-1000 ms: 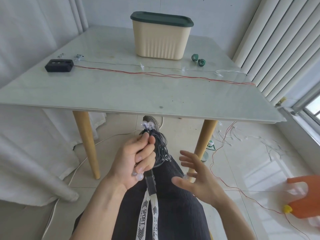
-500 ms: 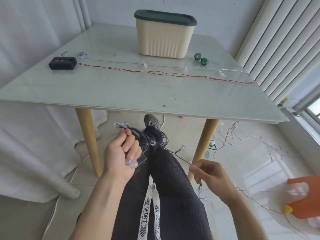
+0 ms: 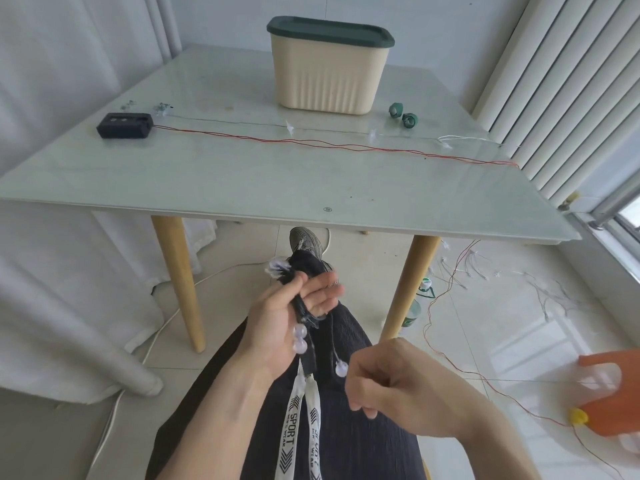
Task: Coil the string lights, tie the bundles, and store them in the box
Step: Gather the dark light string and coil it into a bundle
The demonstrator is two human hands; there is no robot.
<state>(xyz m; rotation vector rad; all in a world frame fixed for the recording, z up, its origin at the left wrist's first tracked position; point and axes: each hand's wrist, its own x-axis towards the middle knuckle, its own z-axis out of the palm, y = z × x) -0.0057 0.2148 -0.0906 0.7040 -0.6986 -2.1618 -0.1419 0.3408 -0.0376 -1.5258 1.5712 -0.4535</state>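
Sitting at the near side of the table (image 3: 242,188), the person holds a coiled bundle of string lights (image 3: 300,306) over their lap, below the table edge. Left hand (image 3: 280,317) grips the bundle: thumb presses across the dark wire, fingers partly extended behind it, so it's a clamp w/ the thumb rather than a full fist. Clear round bulbs poke out at the far end of the bundle and two more hang at the near end, just beside the palm. One bulb (image 3: 340,370) dangles on a thin strand between both hands.

Right hand (image 3: 384,379) sits nearer and to the right, fingers curled in tight; looks like it pinches the thin wire, but the strand is too fine to see inside the fingers, so can't tell for sure.

On the table, far side: cream box (image 3: 329,74) w/ dark green lid (image 3: 329,31), lid on. Left of it a black battery pack (image 3: 124,125), w/ red wire (image 3: 311,144) running right across the tabletop and off the right edge to the floor. A second thin strand w/ clear bulbs runs parallel, just beyond the red one. Two green tape rolls (image 3: 403,115) lie right of the box. More loose wire on the floor at right, near an orange stool (image 3: 609,393).
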